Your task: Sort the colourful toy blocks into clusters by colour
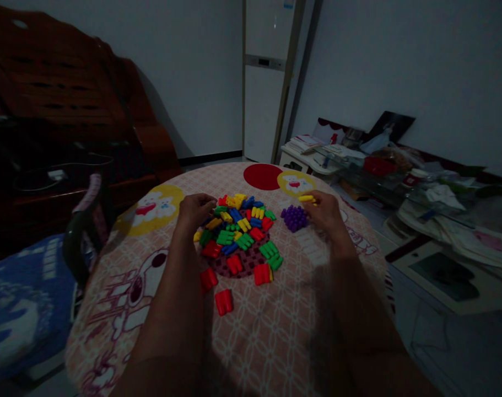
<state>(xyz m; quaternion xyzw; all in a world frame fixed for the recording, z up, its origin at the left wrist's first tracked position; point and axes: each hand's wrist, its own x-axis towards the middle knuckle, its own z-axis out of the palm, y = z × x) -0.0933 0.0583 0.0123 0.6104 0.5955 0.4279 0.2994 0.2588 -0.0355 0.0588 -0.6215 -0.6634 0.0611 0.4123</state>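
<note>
Several plastic toy blocks [225, 237] in red, green, blue and yellow lie heaped on a dark brown mat [254, 261] with a square pattern. My left hand [195, 210] is at the heap's left edge, its fingers pinched together; whatever may be between them is hidden. My right hand [323, 210] is right of the heap and pinches a yellow toy block [307, 198]. Just under and left of that hand sits a cluster of purple knobbly pieces [294, 218]. Loose red blocks [223, 302] lie at the near side of the heap.
The round table has a pink patterned cloth [267, 331]. A chair with a blue cushion [23, 309] stands at the left, a wooden bench [69, 99] behind it. At the right, a low cabinet [432, 264] is covered with papers and bags. A tall white appliance [264, 105] stands behind.
</note>
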